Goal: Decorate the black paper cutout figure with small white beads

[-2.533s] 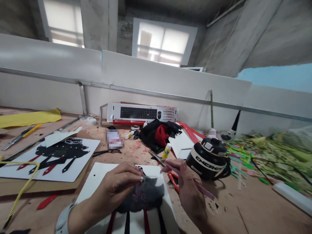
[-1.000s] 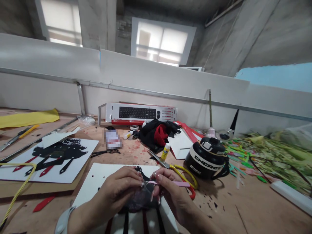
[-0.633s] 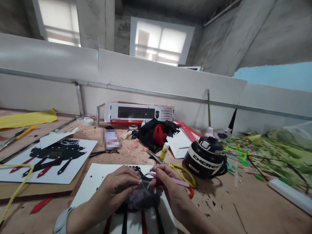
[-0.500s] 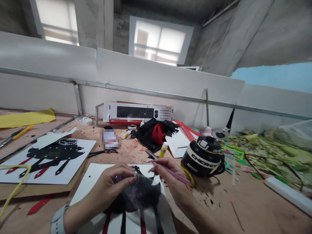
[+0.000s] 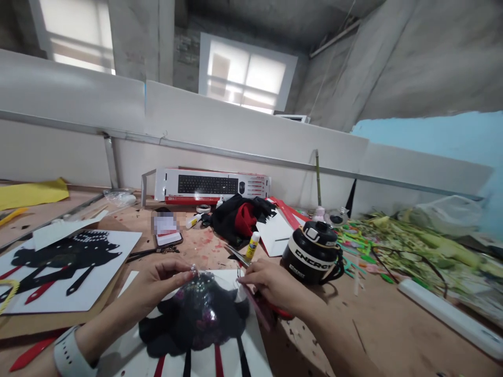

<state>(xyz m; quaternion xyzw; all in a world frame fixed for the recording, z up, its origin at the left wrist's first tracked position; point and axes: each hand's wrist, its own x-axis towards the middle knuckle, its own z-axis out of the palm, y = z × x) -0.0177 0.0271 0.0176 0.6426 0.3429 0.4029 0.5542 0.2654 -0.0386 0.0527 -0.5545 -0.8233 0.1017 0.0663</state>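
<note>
My left hand, with a watch on the wrist, pinches the top of a clear plastic bag by its small white beads. Shiny beads and purple bits show inside the bag. Behind it lies a black paper cutout on a white sheet, with red and black strips running down from it. To the right of the bag, my right hand is closed around pink tweezers, partly hidden by the fingers. Scissors lie under and beyond that hand, blades showing.
A black mug and a glue stick stand beyond my right hand. At left lies another sheet with a black cutout. A phone, keyboard box, black and red fabric and glasses are farther out.
The view has shifted, so most things sit farther left. My right hand has turned over, its back now showing, and the tweezers point downward. The bag's beads show more clearly.
</note>
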